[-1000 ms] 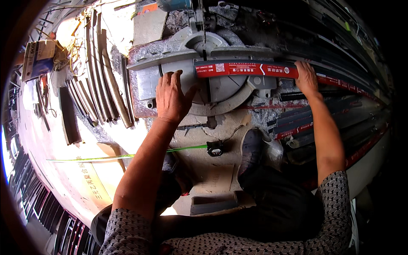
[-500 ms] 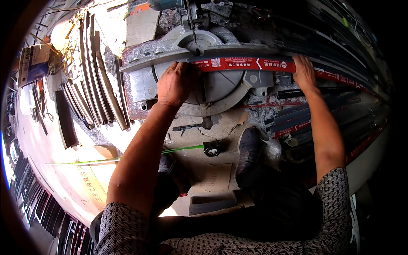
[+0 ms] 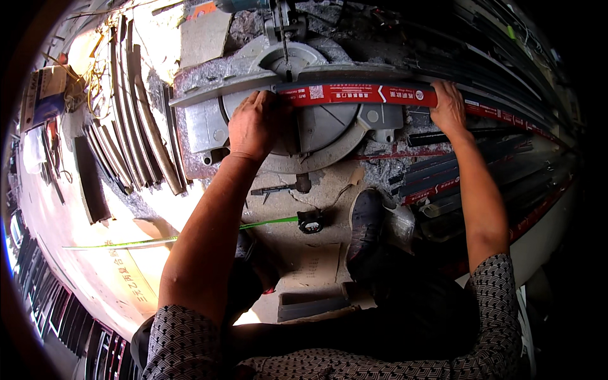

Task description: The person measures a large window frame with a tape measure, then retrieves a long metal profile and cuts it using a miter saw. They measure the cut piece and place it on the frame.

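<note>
A long dark metal profile with red printed film lies across the mitre saw's round grey base, along its fence. My left hand is closed round the profile's left end, just in front of the saw blade; its fingertips are partly hidden in shadow. Farther right, my right hand grips the same profile from above, with the thumb side hidden. The profile runs on past that hand among other lengths at the right.
On the floor before the saw lies a black tape measure with its green blade pulled out leftward. Offcut strips lie left of the saw. More red-filmed profiles are stacked at the right. My shoe stands near the base.
The whole view has shifted slightly. Both hands keep their grip, and the profile stays in about the same place on the saw.
</note>
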A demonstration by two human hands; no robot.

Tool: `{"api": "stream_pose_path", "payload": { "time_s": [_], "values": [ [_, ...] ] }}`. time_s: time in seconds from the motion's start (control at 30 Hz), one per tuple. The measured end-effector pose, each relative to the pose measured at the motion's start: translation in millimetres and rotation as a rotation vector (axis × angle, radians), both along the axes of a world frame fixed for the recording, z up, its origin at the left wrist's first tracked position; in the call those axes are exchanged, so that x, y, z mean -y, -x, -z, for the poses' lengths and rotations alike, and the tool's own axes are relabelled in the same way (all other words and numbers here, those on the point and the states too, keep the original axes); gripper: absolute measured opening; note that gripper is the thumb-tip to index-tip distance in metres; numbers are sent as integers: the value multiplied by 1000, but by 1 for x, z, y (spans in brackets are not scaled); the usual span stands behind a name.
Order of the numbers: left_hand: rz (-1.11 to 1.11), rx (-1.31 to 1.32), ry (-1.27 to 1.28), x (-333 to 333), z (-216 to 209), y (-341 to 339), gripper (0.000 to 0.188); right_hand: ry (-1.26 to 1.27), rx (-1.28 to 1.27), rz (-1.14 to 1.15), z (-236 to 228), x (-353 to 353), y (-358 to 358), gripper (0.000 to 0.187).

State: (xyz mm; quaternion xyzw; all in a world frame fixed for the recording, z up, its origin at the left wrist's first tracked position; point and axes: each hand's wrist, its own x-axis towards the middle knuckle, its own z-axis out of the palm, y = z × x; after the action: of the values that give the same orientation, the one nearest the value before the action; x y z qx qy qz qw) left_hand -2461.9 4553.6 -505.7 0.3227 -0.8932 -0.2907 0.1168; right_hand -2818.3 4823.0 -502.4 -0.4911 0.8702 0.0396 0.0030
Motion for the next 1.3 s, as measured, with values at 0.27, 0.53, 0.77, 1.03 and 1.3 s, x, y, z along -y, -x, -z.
{"api": "stream_pose_path", "payload": {
  "time_s": [0.27,0.53,0.77,1.03,1.3],
  "values": [
    [-3,-39,20,0,5,-2,21,9,24,-4,-3,0,-6,58],
    [-48,-73,14,-5,6,-2,22,-63,13,13,-11,10,-17,58],
    [-73,-30,-13,-6,7,-1,23,-100,-8,31,-4,8,-12,57],
    [-49,-52,-38,-4,7,0,24,-26,-4,-10,4,3,-4,60],
    [-32,-61,-43,-5,8,4,22,-34,3,16,2,1,-1,59]
  ]
}}
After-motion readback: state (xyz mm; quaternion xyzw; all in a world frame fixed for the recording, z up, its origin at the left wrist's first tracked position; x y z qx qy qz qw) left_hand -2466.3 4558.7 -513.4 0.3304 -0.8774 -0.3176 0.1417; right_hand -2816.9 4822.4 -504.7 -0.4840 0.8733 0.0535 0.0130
